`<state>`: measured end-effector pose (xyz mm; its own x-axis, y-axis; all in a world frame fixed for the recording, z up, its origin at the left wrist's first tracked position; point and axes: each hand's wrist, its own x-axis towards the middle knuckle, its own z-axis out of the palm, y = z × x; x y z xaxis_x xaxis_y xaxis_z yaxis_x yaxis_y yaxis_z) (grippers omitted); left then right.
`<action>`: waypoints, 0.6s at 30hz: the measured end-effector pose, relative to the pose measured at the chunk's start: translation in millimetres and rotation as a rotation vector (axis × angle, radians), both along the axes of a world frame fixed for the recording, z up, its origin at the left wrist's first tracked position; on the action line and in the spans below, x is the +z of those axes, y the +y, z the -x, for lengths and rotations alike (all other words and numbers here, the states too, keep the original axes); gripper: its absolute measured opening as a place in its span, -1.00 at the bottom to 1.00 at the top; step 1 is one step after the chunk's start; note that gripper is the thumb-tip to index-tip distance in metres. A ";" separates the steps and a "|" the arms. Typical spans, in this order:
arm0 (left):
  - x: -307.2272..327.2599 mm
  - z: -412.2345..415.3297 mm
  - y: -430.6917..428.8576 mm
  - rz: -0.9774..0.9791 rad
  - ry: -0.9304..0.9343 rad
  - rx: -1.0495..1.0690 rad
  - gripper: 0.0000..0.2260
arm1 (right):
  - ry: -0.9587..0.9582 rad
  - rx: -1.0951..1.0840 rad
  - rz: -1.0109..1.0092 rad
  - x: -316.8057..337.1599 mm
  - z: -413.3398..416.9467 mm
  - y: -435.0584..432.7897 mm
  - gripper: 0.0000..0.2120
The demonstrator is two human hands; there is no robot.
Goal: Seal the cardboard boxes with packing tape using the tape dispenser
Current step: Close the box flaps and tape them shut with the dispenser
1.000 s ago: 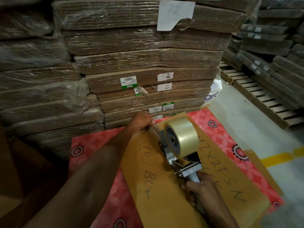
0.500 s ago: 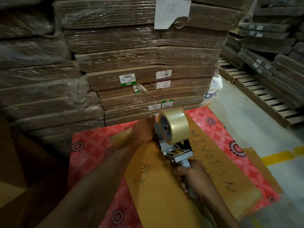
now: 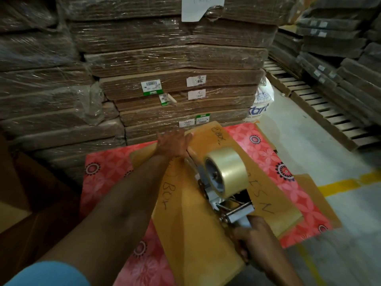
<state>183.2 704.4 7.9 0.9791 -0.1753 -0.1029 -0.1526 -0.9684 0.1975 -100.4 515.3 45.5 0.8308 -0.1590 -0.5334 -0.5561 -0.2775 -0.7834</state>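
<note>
The right hand [image 3: 250, 237] is closed around the handle of the tape dispenser [image 3: 224, 182], low and right in the view. The dispenser rises from that hand toward the far edge of the cardboard box [image 3: 198, 234], its clear tape roll [image 3: 228, 170] uppermost and its front end down on the box's centre seam. Beyond the dispenser, the left hand [image 3: 172, 144] lies flat and spread, palm down, pressing the box top near its far end, just beside the seam. The box, handwritten in marker, rests on a red flowered cloth [image 3: 103, 168]. Behind it stand shrink-wrapped stacks of flat cardboard [image 3: 175, 58].
</note>
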 end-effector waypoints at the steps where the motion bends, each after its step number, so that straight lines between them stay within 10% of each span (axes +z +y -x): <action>1: -1.0 5.0 -4.6 0.003 -0.007 0.071 -0.37 | -0.010 -0.011 0.009 -1.7 0.8 1.5 -0.88; 18: 1.7 -24.3 -14.3 -0.056 0.055 0.052 -0.31 | -0.103 0.005 -0.030 3.4 -79.5 21.7 -0.91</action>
